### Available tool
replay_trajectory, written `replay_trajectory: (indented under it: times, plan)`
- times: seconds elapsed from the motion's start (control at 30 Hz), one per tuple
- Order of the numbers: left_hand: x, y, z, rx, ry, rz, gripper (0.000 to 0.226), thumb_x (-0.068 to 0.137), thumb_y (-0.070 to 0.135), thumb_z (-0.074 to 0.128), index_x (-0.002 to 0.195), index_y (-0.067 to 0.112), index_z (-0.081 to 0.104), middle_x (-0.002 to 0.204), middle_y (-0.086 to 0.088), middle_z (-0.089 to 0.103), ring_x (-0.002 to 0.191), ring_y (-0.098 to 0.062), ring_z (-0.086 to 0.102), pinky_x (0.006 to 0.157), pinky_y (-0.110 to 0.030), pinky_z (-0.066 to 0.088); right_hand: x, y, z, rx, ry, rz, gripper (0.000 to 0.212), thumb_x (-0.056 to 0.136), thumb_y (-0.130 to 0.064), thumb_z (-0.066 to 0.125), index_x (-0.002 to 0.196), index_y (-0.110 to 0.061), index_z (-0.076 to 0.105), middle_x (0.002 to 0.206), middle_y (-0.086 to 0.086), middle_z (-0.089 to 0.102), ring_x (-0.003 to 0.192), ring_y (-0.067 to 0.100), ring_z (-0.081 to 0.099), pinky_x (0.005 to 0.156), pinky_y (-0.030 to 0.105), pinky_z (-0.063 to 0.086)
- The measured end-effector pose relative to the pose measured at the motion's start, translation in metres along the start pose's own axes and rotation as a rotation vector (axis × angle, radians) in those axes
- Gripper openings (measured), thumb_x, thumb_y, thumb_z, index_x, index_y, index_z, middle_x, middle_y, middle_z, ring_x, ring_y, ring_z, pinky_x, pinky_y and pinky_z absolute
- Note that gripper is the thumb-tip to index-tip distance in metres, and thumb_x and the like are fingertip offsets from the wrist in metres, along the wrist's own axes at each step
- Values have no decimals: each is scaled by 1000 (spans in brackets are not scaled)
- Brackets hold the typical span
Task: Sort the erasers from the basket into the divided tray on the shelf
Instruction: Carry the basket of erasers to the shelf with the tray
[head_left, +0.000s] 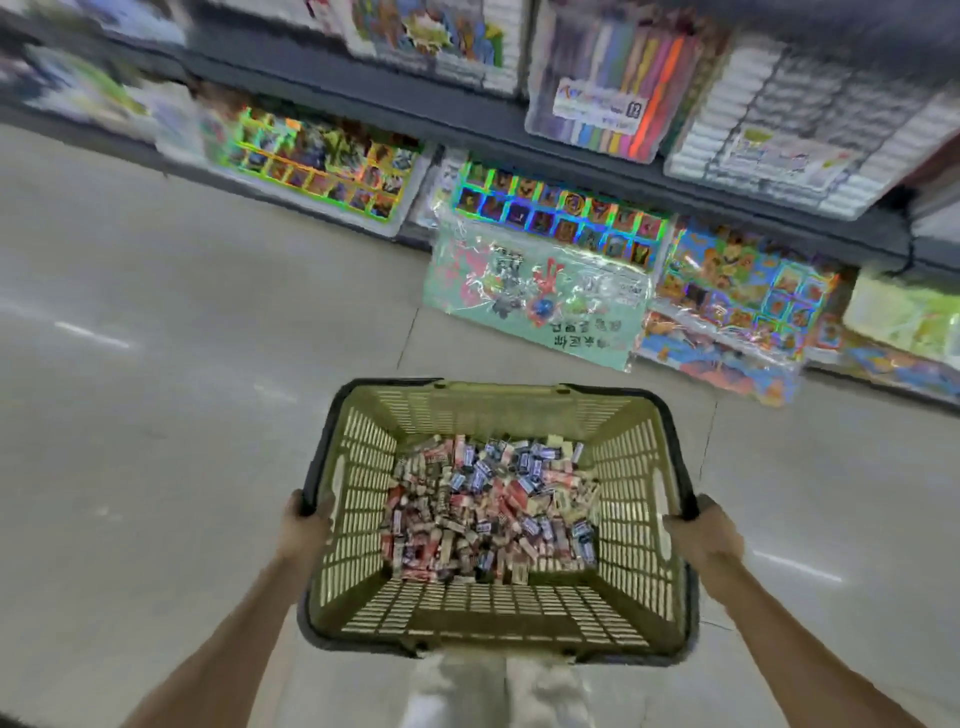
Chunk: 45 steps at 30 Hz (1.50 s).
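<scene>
as left hand (304, 525) and right hand (706, 530) fingers clasp basket (631, 499) rims, erasers (488, 512) inside, open floor (182, 389) leftward

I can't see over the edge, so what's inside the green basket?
A heap of small wrapped erasers, red, white and blue, lies in the basket. The ones underneath and the bottom beneath them are covered.

Left hand (305, 522) and right hand (704, 529) grip the basket (498, 410), arms outstretched.
</scene>
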<state>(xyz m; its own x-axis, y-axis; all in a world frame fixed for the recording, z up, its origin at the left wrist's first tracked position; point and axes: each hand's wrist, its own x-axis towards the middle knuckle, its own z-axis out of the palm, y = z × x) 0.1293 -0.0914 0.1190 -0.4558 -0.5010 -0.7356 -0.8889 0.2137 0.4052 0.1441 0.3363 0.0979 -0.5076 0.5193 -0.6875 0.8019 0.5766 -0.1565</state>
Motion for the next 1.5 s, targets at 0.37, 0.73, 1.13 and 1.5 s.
replay_trajectory:
  times: [0.37, 0.73, 1.13, 1.5]
  plan:
    - [-167, -24, -230, -303, 360, -1, 21, 96, 33, 53, 104, 13, 54, 73, -10, 60, 61, -25, 58, 58, -33, 49, -173, -218, -96, 76, -168, -651, 5, 85, -11, 60, 84, -12, 55, 66, 1, 53, 62, 21, 51, 54, 29, 37]
    - [-146, -44, -376, -625, 784, -40, 25, 94, 26, 57, 87, 2, 58, 58, -7, 56, 49, -18, 53, 44, -27, 39, -313, -496, -35, -111, -201, -1140, 7, 80, -11, 63, 85, -15, 60, 72, 8, 62, 66, 27, 57, 62, 34, 44]
    - [-4, -20, -604, -747, 900, -130, 32, 94, 30, 57, 69, 11, 55, 56, -3, 58, 49, -16, 56, 44, -25, 37, -461, -791, 106, -244, -306, -1262, 8, 81, -6, 63, 83, -10, 56, 71, 10, 61, 65, 29, 57, 62, 36, 45]
    - [185, 34, -825, -800, 982, -205, 35, 94, 30, 56, 76, 0, 57, 57, -11, 56, 49, -22, 53, 48, -27, 41, -547, -1096, 275, -240, -395, -1359, 52, 84, -10, 64, 129, 8, 46, 124, 25, 57, 110, 40, 55, 92, 47, 44]
